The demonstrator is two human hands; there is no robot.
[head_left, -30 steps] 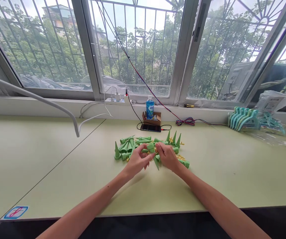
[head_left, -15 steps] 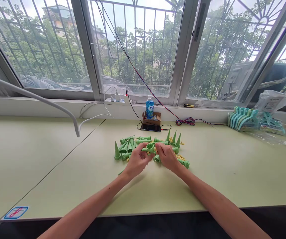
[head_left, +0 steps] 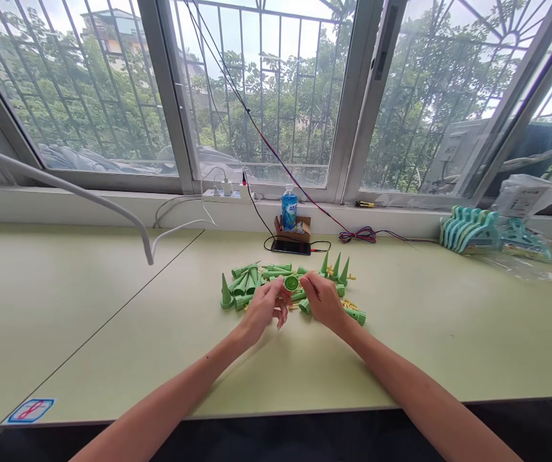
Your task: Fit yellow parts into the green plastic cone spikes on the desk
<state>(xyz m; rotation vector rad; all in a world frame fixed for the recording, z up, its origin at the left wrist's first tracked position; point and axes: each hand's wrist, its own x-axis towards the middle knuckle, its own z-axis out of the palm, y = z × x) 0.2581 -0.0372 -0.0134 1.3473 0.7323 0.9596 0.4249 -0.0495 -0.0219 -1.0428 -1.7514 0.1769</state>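
Note:
My left hand (head_left: 265,307) pinches a green plastic watering spike (head_left: 292,283) between thumb and fingers, its round ribbed end turned up towards me. Close against the right side of that end is my right hand (head_left: 322,297), its fingers pressed together; whatever they hold is hidden. Around and behind both hands lies a pile of similar green spikes (head_left: 248,282). One spike stands point up at the left (head_left: 226,294), and several more stand at the right (head_left: 336,267). Small yellow plastic pieces (head_left: 349,304) lie beside my right hand.
Behind the pile lies a black phone (head_left: 291,248) with a cable, before a small cardboard box (head_left: 304,235) and a blue bottle (head_left: 289,208). Coiled wire (head_left: 358,235) and teal hangers (head_left: 470,230) are along the sill. A white tube (head_left: 88,190) reaches in from the left.
The held spike's round end has tilted and shows more of its inside. My left fingers have shifted, with the lower ones now hanging loose. My right hand has hardly moved.

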